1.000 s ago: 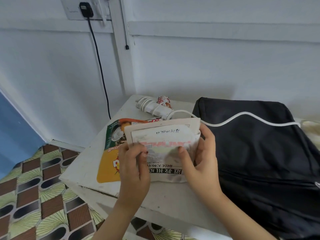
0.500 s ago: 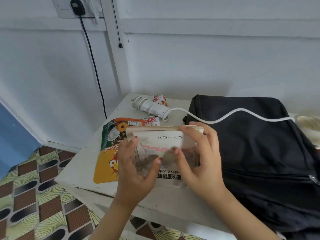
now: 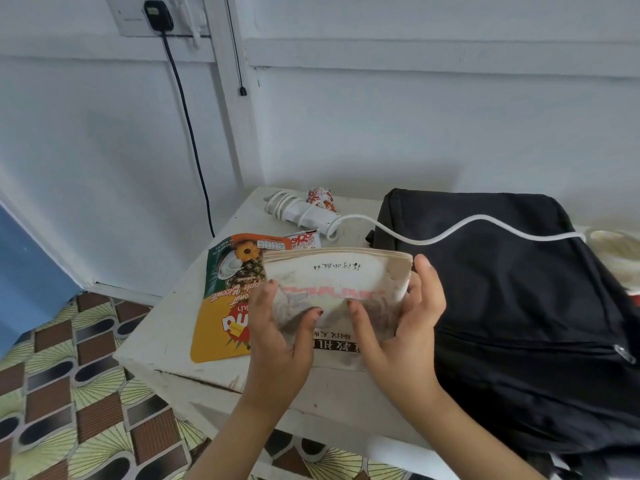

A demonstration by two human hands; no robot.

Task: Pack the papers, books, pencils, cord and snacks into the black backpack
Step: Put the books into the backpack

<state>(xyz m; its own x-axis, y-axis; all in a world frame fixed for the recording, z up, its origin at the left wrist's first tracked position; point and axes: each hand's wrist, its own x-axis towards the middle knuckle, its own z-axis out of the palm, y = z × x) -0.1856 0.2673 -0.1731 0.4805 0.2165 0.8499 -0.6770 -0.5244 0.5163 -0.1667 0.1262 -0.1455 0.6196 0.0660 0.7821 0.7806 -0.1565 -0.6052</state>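
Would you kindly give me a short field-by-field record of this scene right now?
left hand: grips worn book by its left side
right hand: grips its right side
book: held over the table
biscuit packet: flat on table, partly behind book
white cord: draped across black backpack
backpack: lying right of book, zip looks closed

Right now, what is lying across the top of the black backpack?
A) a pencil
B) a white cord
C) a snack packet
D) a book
B: the white cord trails over the black backpack. The snack packet lies on the table, and the left hand and right hand hold the book.
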